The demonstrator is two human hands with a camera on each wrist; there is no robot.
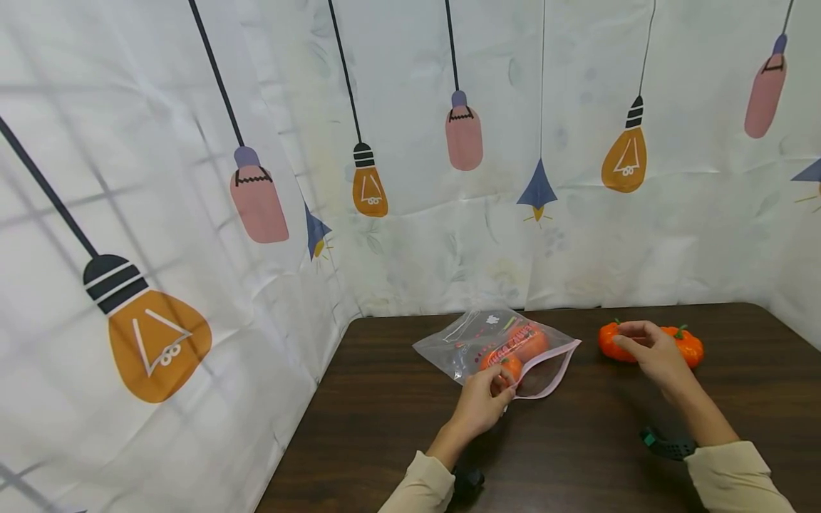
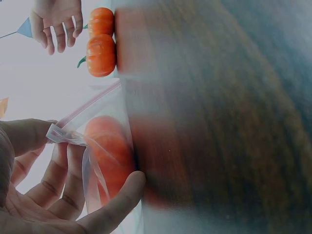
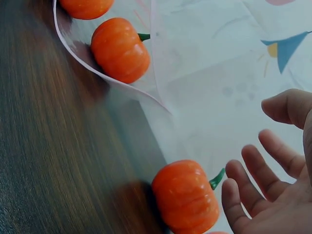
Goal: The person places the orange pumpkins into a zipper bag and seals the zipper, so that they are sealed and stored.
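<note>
A clear zip bag (image 1: 462, 342) with a pink-edged mouth lies on the table, and orange toy pumpkins (image 1: 529, 342) sit inside it. My left hand (image 1: 482, 400) pinches the bag's edge near its mouth; in the left wrist view thumb and finger hold the zip corner (image 2: 66, 135). To the right, two more orange pumpkins (image 1: 688, 348) with green stems stand side by side. My right hand (image 1: 654, 356) hovers over them with fingers spread and nothing held. In the right wrist view its fingers are near the stem of one pumpkin (image 3: 186, 197), apart from it.
The dark wooden table (image 1: 577, 456) ends at a white curtain (image 1: 417, 263) printed with hanging lamps, behind and on the left. Each wrist wears a dark band, such as the right strap (image 1: 667, 445).
</note>
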